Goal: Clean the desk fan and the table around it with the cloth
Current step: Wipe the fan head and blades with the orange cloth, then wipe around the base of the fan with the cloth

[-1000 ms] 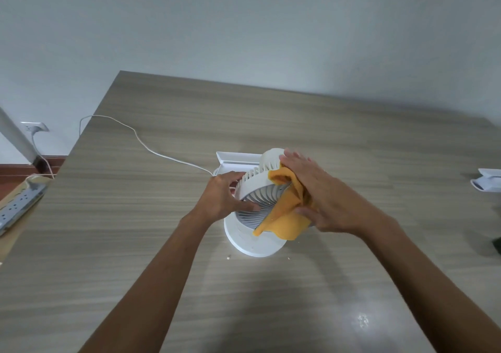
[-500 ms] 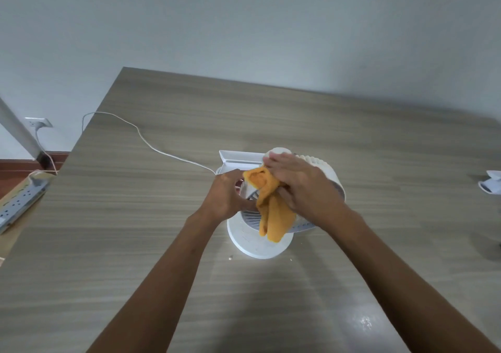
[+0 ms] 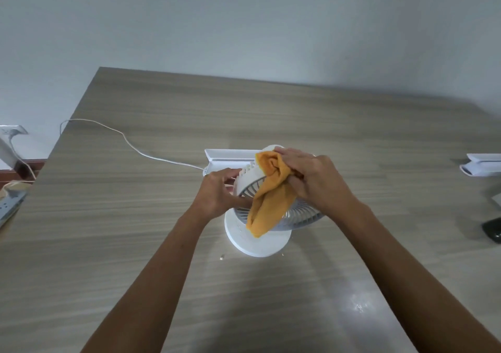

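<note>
At the centre of the frame a white desk fan (image 3: pixel 271 211) stands on the wooden desk (image 3: pixel 135 244), its round base toward the viewer. The left hand (image 3: pixel 217 196) grips the left rim of the fan's grille, fingers curled around it. The right hand (image 3: pixel 315 179) clutches an orange cloth (image 3: pixel 271 201) bunched against the top of the grille; the cloth hangs down across the grille toward the base. A white cable (image 3: pixel 130 144) runs from behind the fan to the desk's upper left edge. A white tray-like box (image 3: pixel 230 154) lies just behind the fan
</note>
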Tool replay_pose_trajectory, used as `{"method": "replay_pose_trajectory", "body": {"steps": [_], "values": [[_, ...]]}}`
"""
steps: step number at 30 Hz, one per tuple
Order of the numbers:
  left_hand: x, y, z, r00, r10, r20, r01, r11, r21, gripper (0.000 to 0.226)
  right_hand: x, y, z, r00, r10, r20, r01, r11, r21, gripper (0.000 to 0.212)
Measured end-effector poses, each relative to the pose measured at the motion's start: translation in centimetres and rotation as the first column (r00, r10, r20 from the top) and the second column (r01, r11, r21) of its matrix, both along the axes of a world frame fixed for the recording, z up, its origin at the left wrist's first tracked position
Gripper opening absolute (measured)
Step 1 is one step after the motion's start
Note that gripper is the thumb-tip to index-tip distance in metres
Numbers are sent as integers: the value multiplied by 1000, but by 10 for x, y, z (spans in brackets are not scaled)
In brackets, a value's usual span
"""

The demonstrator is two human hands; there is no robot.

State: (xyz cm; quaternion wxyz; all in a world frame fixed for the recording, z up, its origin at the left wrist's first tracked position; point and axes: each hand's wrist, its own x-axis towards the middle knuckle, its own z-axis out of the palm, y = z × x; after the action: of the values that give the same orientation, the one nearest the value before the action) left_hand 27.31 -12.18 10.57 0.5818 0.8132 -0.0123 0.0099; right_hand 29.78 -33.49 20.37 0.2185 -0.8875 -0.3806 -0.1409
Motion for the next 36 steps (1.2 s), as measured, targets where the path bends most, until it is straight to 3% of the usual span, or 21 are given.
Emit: {"method": "replay_pose_trajectory", "body": {"steps": [3,6,9,11,15,20,24,27,32,36], "values": [[0,-1,0,999,12,-37,-12,1000,0,80,-8,-23,-7,988,-148,-35,152,967,205,39],[-1,-1,1,998,23,-62,-24,1000,-8,78,-15,-43,-26,938,-310,-157,347,865,362,33],[-1,-1,2,996,43,-80,-43,999,-6,76,-24,-51,-42,870,-325,-372,490,655,575,28],[-2,-2,4,995,54,-78,-54,999,9,76,-31,-54,-54,800,-351,-487,599,512,615,18],[-11,-7,6,993,84,-84,-81,996,49,80,-47,-70,-86,627,-315,-713,775,352,525,19],[-20,-12,13,993,69,-91,-62,995,81,94,-65,-96,-102,522,-308,-796,837,363,408,35],[-44,-19,4,982,101,-160,-86,992,96,129,-87,-108,-98,502,-258,-826,851,317,418,17],[-76,-31,-22,955,140,-261,-122,989,84,147,-108,-113,-94,475,-56,-878,861,234,451,15],[-139,-51,-74,906,199,-375,-178,980,90,142,-138,-125,-103,301,372,-878,941,34,337,50],[-175,-68,-96,897,259,-357,-232,966,116,132,-151,-121,-116,163,419,-893,981,26,191,46]]}}
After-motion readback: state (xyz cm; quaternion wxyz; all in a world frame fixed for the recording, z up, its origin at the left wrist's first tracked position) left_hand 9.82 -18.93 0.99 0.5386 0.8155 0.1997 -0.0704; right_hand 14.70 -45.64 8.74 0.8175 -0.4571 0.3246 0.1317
